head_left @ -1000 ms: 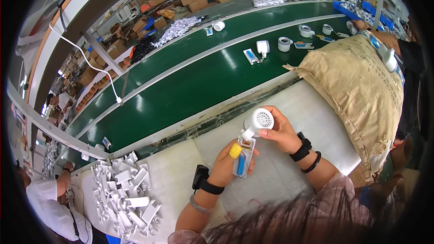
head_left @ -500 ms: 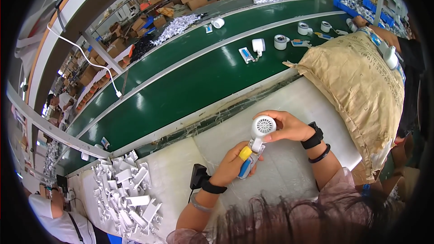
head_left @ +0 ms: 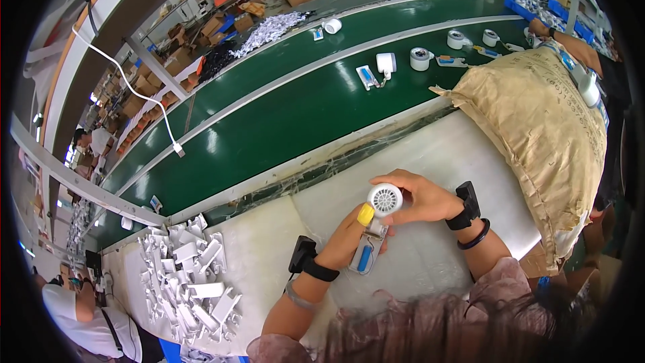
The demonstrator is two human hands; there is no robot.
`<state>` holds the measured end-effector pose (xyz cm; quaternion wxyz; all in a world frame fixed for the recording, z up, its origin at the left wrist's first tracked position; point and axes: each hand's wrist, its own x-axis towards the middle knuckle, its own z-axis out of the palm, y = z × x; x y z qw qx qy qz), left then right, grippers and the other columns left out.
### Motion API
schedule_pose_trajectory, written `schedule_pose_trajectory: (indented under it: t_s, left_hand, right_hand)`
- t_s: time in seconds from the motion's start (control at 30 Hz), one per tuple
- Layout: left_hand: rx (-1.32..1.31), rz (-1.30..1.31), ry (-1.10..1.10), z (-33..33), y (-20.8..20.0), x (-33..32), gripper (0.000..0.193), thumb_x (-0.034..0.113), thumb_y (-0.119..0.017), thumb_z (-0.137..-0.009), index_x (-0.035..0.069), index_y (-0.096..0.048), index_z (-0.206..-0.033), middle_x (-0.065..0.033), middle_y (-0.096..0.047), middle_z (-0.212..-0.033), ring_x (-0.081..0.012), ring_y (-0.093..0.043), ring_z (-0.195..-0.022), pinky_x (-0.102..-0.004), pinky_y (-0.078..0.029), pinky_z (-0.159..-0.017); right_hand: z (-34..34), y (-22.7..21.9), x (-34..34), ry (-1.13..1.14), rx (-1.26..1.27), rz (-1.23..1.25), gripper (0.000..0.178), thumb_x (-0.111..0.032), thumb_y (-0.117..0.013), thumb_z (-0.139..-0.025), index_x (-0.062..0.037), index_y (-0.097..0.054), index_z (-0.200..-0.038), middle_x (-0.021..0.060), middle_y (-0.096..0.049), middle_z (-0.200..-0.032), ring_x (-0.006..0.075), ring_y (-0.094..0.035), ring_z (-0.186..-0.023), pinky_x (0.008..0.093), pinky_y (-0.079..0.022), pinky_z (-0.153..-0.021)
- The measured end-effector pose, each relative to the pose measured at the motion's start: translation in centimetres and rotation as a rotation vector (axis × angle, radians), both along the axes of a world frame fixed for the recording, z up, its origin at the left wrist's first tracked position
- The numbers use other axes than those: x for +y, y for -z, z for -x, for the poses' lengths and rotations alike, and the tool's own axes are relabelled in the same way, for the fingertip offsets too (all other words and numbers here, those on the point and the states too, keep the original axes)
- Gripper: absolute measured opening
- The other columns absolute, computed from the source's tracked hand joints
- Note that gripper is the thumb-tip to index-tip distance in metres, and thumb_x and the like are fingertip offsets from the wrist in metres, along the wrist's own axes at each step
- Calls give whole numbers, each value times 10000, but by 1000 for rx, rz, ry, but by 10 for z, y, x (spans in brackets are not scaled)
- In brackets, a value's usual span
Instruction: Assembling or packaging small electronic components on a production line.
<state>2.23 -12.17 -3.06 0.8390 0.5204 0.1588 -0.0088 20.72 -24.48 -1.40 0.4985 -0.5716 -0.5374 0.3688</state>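
Your right hand [head_left: 424,198] is closed on the rim of the round white plastic fan head with slotted grille [head_left: 386,200], slightly below the frame's centre. Your left hand [head_left: 345,238] grips the open white plastic handle [head_left: 375,230], where a blue cylinder [head_left: 365,258] lies inside. On the pale bench [head_left: 265,228], white plastic pieces [head_left: 191,282] are heaped at lower left.

White fan [head_left: 385,199] in right grip [head_left: 428,199]
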Motion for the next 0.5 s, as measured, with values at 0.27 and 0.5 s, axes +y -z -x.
schedule_pose_trajectory:
  t_s: [0.27, 0.5]
  left_hand:
    - [-2, 49, -46, -8, 4, 4, 413, 284, -593, -940, 55, -441, -1248, -59, -591, -1032, -151, -635, -816, -297, -559, -702]
    - [-122, 131, -366, -9, 12, 11, 425, 232, -616, -941, 27, -441, -1269, -86, -589, -1136, -202, -650, -927, -346, -562, -788]
  right_hand:
    - [17, -1, 6, -7, -308, -155, 728, -228, -814, -725, -74, -495, -1360, 171, -536, -1163, 295, -571, -1041, 351, -480, -891]
    - [38, 4, 14, 228, -401, -343, 617, -169, -755, -800, -45, -492, -1345, 173, -530, -1221, 302, -541, -1123, 374, -446, -941]
